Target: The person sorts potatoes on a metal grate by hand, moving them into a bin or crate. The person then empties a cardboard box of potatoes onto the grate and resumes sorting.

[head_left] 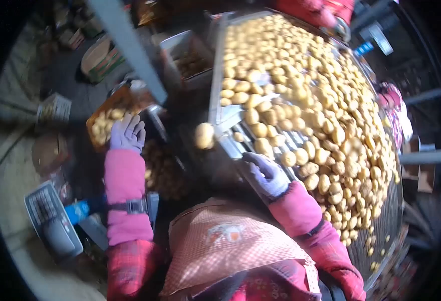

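Observation:
Many yellow potatoes (pixel 325 115) lie heaped on a metal sorting table (pixel 230 118) to the right. My right hand (pixel 268 175), in a pale purple glove, is at the table's near left edge with its fingers bent; no potato shows in it. A blurred potato (pixel 204 136) hangs in the dark gap left of the table, touched by neither hand. My left hand (pixel 128 134), gloved too, has its fingers apart and empty beside an orange crate (pixel 91 125) that holds potatoes.
A grey metal post (pixel 130 47) slants down at the upper left, near a white bin (pixel 180 40). A scale-like device (pixel 54 220) stands lower left. A person in red (pixel 320 12) is at the table's far end; another person (pixel 393 108) is at the right.

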A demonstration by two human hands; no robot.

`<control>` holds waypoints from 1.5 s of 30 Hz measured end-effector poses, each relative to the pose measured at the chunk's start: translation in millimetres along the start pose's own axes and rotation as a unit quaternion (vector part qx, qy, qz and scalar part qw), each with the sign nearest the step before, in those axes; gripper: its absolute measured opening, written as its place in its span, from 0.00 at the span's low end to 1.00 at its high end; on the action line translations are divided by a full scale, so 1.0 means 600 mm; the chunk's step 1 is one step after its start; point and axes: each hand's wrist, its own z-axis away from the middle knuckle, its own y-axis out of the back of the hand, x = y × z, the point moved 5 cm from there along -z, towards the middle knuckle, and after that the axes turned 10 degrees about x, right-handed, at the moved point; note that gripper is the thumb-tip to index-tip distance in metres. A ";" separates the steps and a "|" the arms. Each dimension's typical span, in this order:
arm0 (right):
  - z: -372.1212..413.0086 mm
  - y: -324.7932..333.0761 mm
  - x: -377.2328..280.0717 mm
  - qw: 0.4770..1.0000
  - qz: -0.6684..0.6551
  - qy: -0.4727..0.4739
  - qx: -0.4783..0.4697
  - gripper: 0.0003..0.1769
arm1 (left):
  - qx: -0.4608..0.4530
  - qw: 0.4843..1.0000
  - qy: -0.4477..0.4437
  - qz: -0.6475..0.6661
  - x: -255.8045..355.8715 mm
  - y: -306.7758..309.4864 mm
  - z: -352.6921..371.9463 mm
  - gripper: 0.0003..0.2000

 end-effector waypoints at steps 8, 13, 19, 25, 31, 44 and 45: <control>0.019 0.139 0.149 0.984 -0.034 -0.036 0.172 0.15 | -0.263 0.919 0.216 -0.198 -0.306 -0.190 0.159 0.19; 0.042 0.203 0.179 0.964 0.149 0.009 0.219 0.17 | -0.456 0.700 -0.315 -0.451 -0.387 -0.302 0.252 0.23; 0.064 0.146 0.178 0.928 0.356 0.005 0.107 0.35 | -0.444 0.173 -0.523 -0.707 -0.519 -0.409 0.263 0.35; 0.040 0.132 0.189 0.939 0.319 0.017 0.124 0.33 | -0.469 0.241 -0.559 -0.640 -0.451 -0.431 0.161 0.31; -0.030 0.070 0.182 0.979 0.158 0.066 0.111 0.33 | -0.402 0.235 -0.522 -0.715 -0.371 -0.436 0.116 0.32; 0.100 0.279 0.229 0.833 0.526 -0.060 0.162 0.23 | -0.406 0.254 -0.468 -0.743 -0.386 -0.235 0.195 0.25; 0.096 0.263 0.250 0.828 0.530 -0.019 0.182 0.25 | -0.389 0.271 -0.490 -0.731 -0.389 -0.234 0.194 0.27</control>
